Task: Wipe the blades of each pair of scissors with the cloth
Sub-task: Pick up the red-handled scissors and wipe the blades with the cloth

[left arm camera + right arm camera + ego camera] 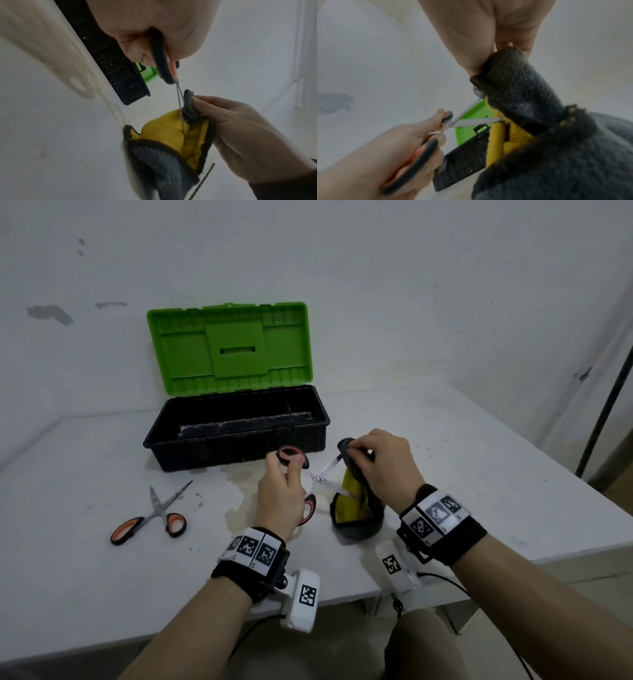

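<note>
My left hand (284, 491) grips the black and red handles of a pair of scissors (320, 479), held above the table with the blades spread apart. My right hand (380, 460) pinches a grey and yellow cloth (354, 501) around the upper blade near its tip. The lower blade points into the yellow folds of the cloth (168, 134). The cloth (530, 105) hangs down to the table. A second pair of scissors (154, 515), with orange and black handles, lies open on the table at the left.
An open toolbox (236, 433) with a black base and a green lid stands behind my hands, against the wall. A pale stain (236, 494) marks the white table (85, 577) in front of it. The table's near edge runs below my wrists.
</note>
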Demonstrator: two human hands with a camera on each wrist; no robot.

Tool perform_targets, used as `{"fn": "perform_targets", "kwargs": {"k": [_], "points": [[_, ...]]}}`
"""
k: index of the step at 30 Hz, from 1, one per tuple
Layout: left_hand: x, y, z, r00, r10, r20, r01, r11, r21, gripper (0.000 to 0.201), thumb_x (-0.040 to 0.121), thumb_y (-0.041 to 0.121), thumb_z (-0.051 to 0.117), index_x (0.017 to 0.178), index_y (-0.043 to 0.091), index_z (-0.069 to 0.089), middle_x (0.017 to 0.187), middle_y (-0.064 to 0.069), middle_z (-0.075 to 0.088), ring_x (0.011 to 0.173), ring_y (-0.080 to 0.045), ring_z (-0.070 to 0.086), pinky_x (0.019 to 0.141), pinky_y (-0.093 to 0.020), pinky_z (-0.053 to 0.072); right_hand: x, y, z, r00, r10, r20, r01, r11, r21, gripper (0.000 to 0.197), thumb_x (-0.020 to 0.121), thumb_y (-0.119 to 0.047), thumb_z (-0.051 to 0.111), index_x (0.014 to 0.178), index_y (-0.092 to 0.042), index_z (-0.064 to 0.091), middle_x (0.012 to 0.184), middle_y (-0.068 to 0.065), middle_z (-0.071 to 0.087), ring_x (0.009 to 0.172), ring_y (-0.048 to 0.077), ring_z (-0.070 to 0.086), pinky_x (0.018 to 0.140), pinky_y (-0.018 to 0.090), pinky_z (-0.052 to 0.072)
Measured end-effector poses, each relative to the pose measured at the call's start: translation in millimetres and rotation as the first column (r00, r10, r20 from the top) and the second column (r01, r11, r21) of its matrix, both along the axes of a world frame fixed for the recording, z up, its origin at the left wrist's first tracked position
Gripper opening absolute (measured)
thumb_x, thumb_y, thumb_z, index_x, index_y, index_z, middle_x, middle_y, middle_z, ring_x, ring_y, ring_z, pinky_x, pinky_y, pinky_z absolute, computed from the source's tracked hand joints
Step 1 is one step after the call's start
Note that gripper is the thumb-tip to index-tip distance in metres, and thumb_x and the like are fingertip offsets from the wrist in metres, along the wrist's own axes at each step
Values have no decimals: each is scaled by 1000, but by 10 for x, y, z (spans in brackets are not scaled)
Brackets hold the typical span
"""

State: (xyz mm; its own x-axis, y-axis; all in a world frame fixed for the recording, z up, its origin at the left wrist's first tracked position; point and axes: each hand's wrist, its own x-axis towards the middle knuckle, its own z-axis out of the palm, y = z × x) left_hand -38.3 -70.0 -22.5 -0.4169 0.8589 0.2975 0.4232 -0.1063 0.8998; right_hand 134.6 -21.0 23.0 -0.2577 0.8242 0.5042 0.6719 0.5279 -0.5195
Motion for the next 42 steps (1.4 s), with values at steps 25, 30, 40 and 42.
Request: {"fn": "perform_targets", "kwargs": {"k": [25,30,40,42], "points": [[55,40,29,998,-39,39,38,999,33,27,105,38,46,99,12,48,67,5,51,56,-10,48,57,-30,37,-46,-97,-90,976,197,92,-204,976,76,10,87,-16,69,89,-13,77,83,2,66,74,19,62,68,30,49],[2,11,15,999,-27,25,27,1000,6,24,106,37,45,101,13,49,64,6,49,48,-3,45,50,-16,37,140,166,-21,998,-55,16,55,998,-44,13,89,-21,66,90,-14,77,85,3,65,80,21,59,70,25,38],[33,38,48,999,-12,33,12,1000,2,23,106,37,45,98,15,45,69,4,52,58,-10,50,50,-19,36,-5,-259,59,990,134,48,-135,990,37,9,87,-19,68,89,-17,76,83,-1,65,72,12,55,68,19,41],[81,37,46,999,-29,17,29,1000,1,24,105,37,46,101,14,48,71,3,54,61,-12,52,53,-24,36,-120,-290,2,979,181,95,-185,982,26,12,89,-19,64,91,-16,76,85,0,63,75,16,58,69,31,48]]}}
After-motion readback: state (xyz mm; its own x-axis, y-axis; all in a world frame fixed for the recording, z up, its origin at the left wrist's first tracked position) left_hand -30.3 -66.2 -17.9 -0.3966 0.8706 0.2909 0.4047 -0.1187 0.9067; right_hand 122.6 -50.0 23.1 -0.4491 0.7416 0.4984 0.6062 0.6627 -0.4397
